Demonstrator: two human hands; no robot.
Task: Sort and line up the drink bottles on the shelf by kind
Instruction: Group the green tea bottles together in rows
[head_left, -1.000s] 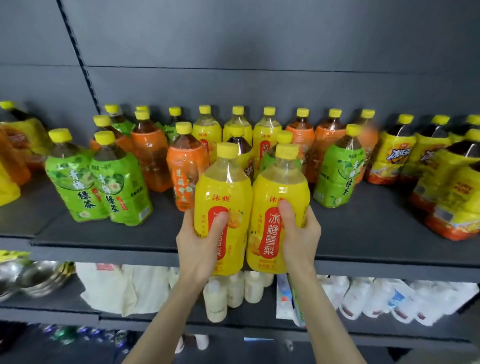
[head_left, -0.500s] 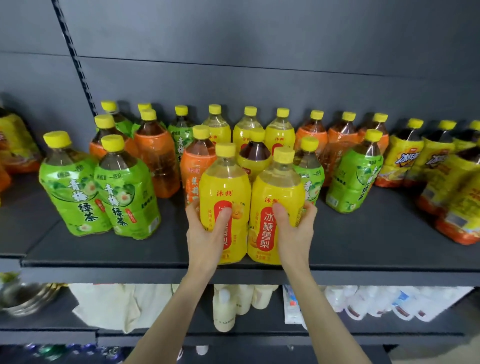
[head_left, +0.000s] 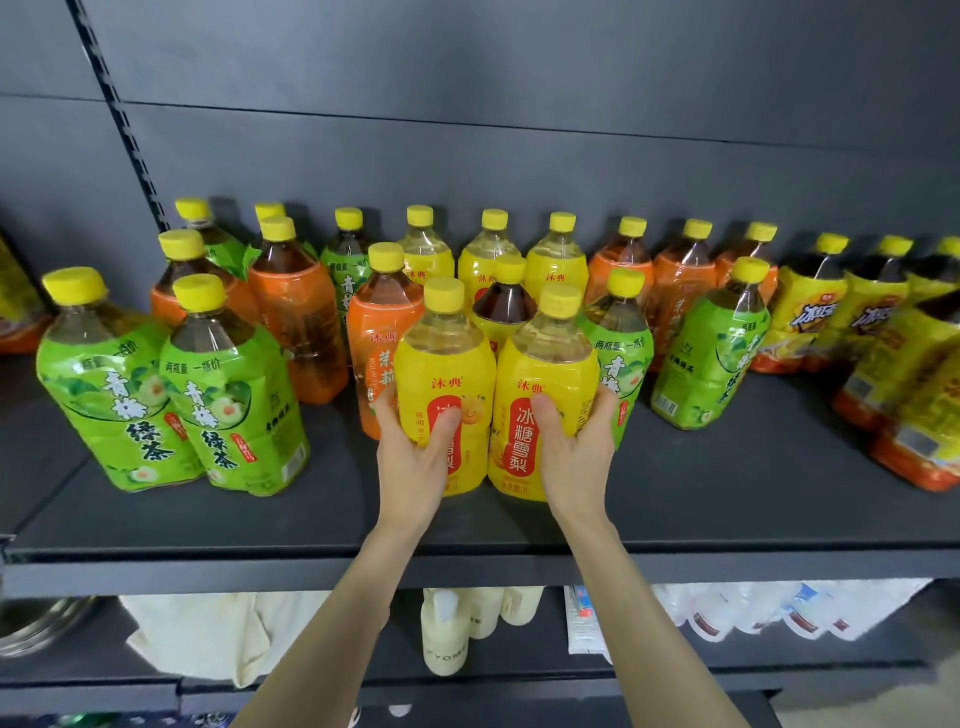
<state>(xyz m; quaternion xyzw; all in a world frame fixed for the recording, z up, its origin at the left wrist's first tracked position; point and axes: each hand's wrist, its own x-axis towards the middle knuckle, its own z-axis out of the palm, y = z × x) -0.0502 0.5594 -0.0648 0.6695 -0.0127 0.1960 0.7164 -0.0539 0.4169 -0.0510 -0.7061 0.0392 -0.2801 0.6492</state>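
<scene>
Bottles are being sorted two at a time: the left hand (head_left: 413, 462) is gripping one yellow bottle (head_left: 444, 364) and the right hand (head_left: 574, 462) is gripping its twin (head_left: 545, 374). Fingers and thumb are wrapping round each label, and the two bottles are touching side by side. A second ago they were hanging over the front edge of the shelf (head_left: 727, 493). Now they seem to be standing on it, inside the front edge at the middle, and going toward the back. There a back row (head_left: 491, 260) of three bottles of the same kind is waiting at the wall, but a dark bottle (head_left: 504, 304) is standing between. I judge that the pair is joining its kind, and that the dark bottle is blocking this line.
</scene>
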